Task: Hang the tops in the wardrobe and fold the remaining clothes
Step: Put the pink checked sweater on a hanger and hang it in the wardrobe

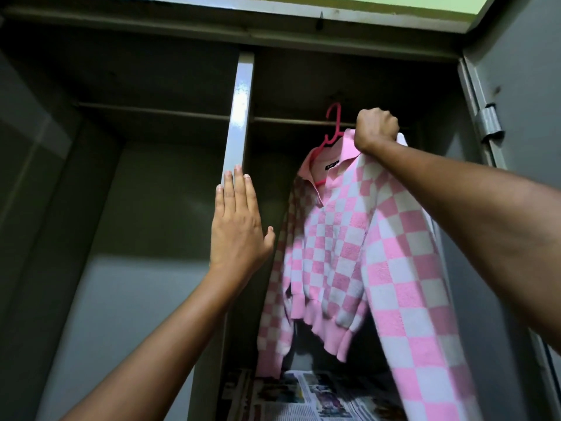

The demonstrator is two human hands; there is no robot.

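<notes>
In the centre right of the frame we saw the pink-and-white checked top (343, 238) hanging inside the wardrobe (516, 71), on a pink hanger (329, 138). The hook of the hanger was at the rail (151, 112), which ran across the upper middle of the frame; whether the hook sat fully over the rail, we could not tell. The right hand (376, 129), in the upper right of the centre, was a closed fist gripping the shoulder of the top, near the right end of the hanger. If the fingers also held the hanger itself, we could not see. One sleeve of the top fell down along the right forearm toward the lower right of the frame, and the other sleeve hung on the left side of the garment.

The left hand (236, 226), in the middle of the frame, was flat with straight fingers close together and held nothing. Its fingertips lay against the grey vertical edge of the left door (239, 117), which stood between the two halves of the wardrobe.

At the bottom centre, under the top, newspaper sheets (309, 399) covered the shelf. On the right side, a hinge (490, 123) was visible on the open right door.
</notes>
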